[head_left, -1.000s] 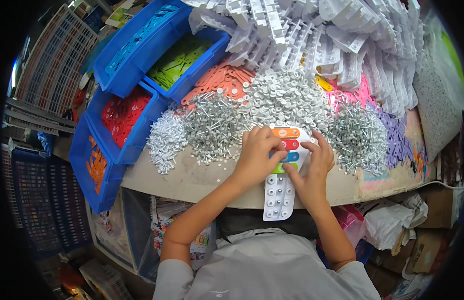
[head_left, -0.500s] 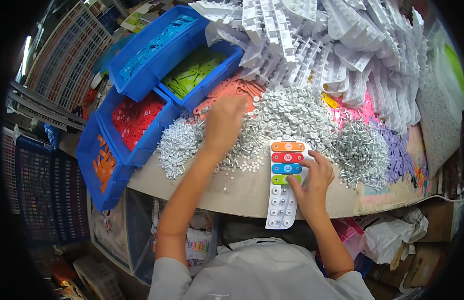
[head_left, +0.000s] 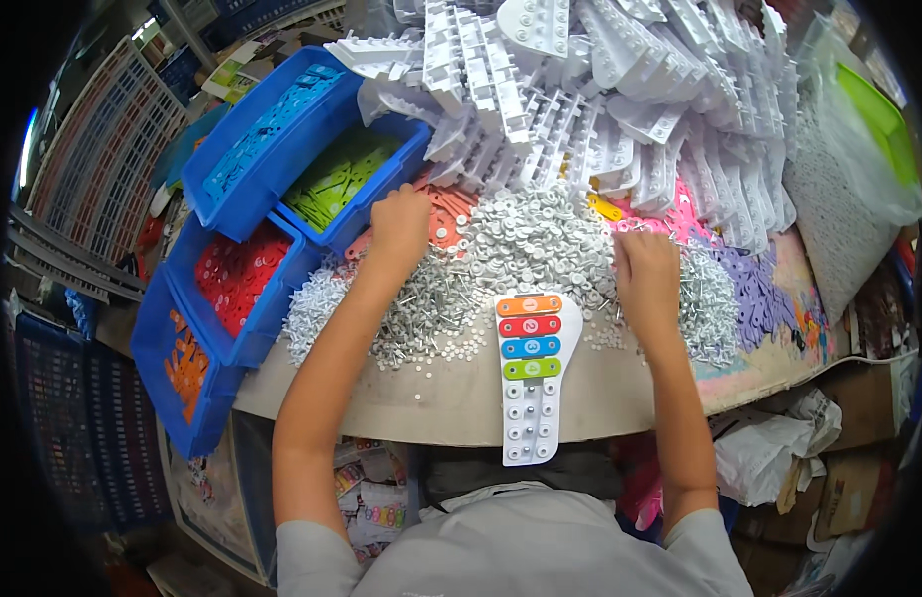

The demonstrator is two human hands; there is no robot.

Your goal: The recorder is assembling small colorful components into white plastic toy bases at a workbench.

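A white foot-shaped plastic board [head_left: 570, 328] lies at the table's near edge, untouched by either hand. Four coloured strips cross its upper part: an orange strip [head_left: 516, 307], a red one, a blue one and a green strip [head_left: 541, 369]. Below them, bare round sockets and metal pins show. My left hand [head_left: 399, 229] reaches into the pile of coral strips [head_left: 449, 217], fingers bent and partly hidden. My right hand [head_left: 648, 284] dips, fingers together, between the white round caps [head_left: 541, 239] and the right-hand pile of metal screws [head_left: 708, 298]; its fingertips' contents cannot be made out.
Blue bins [head_left: 322, 239] at the left hold blue, green, red and orange strips. White boards [head_left: 580, 109] are heaped at the back. More screws [head_left: 411, 313] and small white pieces [head_left: 317, 308] lie left of centre. Purple strips [head_left: 759, 308] and a clear bag [head_left: 829, 189] are at the right.
My right hand has left the green strip on the board and moved up and right to the piles. My left hand remains at the coral strips. The whole view has shifted.
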